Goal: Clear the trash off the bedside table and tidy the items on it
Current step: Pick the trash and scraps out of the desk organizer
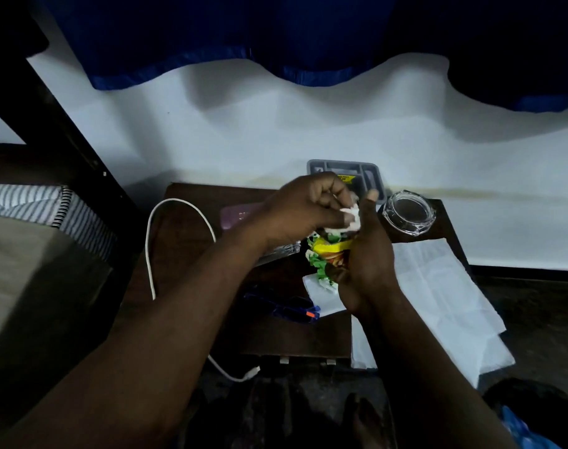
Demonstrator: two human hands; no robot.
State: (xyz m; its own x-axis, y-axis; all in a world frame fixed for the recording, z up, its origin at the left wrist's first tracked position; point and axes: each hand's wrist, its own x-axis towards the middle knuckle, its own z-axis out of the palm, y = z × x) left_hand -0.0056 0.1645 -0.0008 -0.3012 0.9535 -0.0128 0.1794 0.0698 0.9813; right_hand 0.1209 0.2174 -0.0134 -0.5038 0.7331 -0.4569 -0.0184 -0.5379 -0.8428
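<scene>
White tissue (449, 219), pinched in the left hand (305, 209), meets the wrapper (328, 254) gripped by the right hand (366, 257): gathering trash. Next, likely carry the bundle off the table (185, 254).

Room was pretty dim, with most of the light landing on the white wall (276, 134) behind the dark wooden desk (292, 338). A dark blue curtain (243, 37) hung across the top, its wavy hem throwing soft shadows on the wall. A faint yellowish stain line (470, 191) ran along the wall. On the left, a dark wooden bed frame (49, 102) slanted up beside a striped cover (33, 202) over a beige mattress (33, 270). The floor (535, 306) was dark, and a dark skirting board (519, 273) ran along the wall's foot.
</scene>
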